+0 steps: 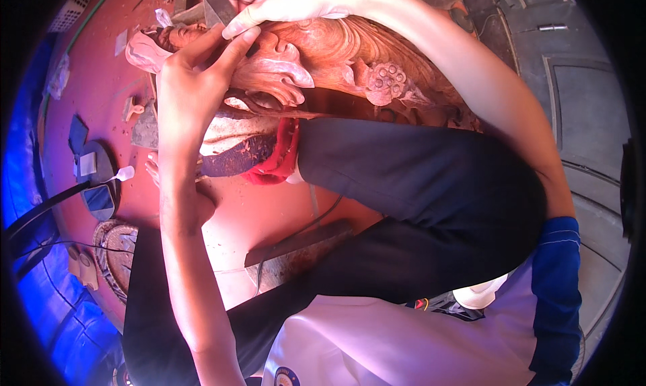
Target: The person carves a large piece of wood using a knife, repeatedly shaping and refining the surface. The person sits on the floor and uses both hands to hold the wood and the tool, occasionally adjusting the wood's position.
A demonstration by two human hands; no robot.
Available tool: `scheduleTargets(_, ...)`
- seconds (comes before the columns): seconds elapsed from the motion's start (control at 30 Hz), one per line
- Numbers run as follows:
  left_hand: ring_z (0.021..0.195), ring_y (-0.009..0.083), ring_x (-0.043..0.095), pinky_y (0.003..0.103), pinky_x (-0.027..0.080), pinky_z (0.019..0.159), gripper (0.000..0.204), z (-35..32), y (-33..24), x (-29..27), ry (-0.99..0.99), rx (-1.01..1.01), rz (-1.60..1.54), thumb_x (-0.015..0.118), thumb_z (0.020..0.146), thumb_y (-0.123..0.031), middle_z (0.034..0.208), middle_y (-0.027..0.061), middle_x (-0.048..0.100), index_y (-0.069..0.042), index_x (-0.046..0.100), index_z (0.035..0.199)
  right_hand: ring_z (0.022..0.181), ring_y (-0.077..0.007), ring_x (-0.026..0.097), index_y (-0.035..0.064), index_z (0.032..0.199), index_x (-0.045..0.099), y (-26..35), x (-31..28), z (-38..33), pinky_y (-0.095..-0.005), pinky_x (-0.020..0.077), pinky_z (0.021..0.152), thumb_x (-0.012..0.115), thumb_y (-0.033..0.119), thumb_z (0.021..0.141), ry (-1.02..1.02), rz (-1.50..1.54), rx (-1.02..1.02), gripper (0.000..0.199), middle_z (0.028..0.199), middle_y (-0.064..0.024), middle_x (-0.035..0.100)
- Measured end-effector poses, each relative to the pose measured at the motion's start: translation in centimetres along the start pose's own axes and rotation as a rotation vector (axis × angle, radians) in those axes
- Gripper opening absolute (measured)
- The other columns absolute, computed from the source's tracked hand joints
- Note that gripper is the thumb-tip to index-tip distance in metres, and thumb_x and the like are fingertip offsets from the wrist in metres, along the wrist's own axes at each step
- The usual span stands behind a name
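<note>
Both hands meet at the top of the view over a reddish-brown carved wooden figure (350, 63). The left hand (192, 83) reaches up from the lower edge, its fingers (232, 53) stretched and pressed against the carving beside a flat dark metal chisel blade (217, 2). The right hand (276, 2) arcs in from the right, fingers curled and closed over that blade, its fingertips touching those of the left hand.

The carving lies across the person's lap, above the dark trouser leg (417, 177). Its wood is smooth and glossy on the rounded swells, with deep curling scrolls, flowing ridged lines and a round lotus-pod knob (387, 80) dotted with small bumps. Paler, dusty wood shows on the lower scrolls.

To the left, on the red dusty floor (101, 63), lie wood chips, a small white squeeze bottle (123, 174) and a round carved wooden disc (114, 255).
</note>
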State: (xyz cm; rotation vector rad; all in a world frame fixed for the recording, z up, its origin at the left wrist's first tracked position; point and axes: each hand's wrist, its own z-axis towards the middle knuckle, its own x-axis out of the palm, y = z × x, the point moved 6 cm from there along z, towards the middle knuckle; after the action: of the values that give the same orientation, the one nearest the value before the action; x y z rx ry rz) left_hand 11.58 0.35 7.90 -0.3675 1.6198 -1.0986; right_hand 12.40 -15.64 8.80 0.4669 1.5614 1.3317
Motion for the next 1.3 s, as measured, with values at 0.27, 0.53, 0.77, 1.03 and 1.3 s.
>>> scheduleTargets(0.27,0.092,0.0187,0.076,0.035,0.055,0.084,0.04,-0.1,-0.1,-0.3,-0.05,0.024,0.084,0.075,0.093,-0.04,0.097,0.0191,0.077,-0.009,0.077,0.119,0.075,-0.0118,0.063,-0.0001,0.097,0.07,-0.5,-0.2,0.7,-0.0297,0.0519,0.067,0.074,0.014,0.092,-0.071,-0.127,0.109,0.015,0.076,-0.0041,0.066)
scheduleTargets(0.53,0.093,0.0219,0.077,0.035,0.055,0.084,0.038,0.1,0.9,-0.4,-0.059,0.086,0.053,0.075,0.093,-0.038,0.096,0.0188,0.077,-0.009,0.076,0.118,0.089,-0.0137,0.067,0.0005,0.107,0.071,1.1,0.3,0.4,-0.0284,0.055,0.074,0.072,0.014,0.094,-0.115,-0.066,0.03,0.019,0.095,-0.0071,0.07)
scheduleTargets(0.77,0.094,0.0214,0.077,0.034,0.055,0.086,0.039,0.2,0.7,-0.8,-0.014,0.052,0.105,0.074,0.094,-0.038,0.099,0.0196,0.077,-0.008,0.076,0.119,0.084,-0.0147,0.068,0.0014,0.104,0.072,0.2,0.4,0.9,-0.0309,0.055,0.075,0.073,0.02,0.094,-0.191,-0.125,-0.009,0.021,0.09,-0.0077,0.073)
scheduleTargets(1.03,0.101,0.0215,0.076,0.034,0.055,0.087,0.038,0.3,0.5,-0.2,-0.032,0.006,0.114,0.072,0.096,-0.038,0.105,0.0187,0.077,-0.008,0.075,0.119,0.081,-0.0157,0.067,0.0002,0.101,0.072,0.1,0.5,1.0,-0.0313,0.0539,0.073,0.074,0.014,0.092,-0.256,-0.1,-0.097,0.017,0.082,-0.0065,0.07)
scheduleTargets(1.3,0.12,0.0232,0.069,0.034,0.049,0.103,0.058,-0.2,1.3,0.3,0.062,-0.039,-0.119,0.068,0.099,-0.043,0.129,0.0199,0.07,-0.005,0.06,0.142,0.069,-0.0126,0.062,-0.0004,0.09,0.066,1.2,0.0,1.7,-0.0324,0.0508,0.058,0.072,0.012,0.088,-0.348,-0.088,-0.044,0.014,0.071,-0.0065,0.064)
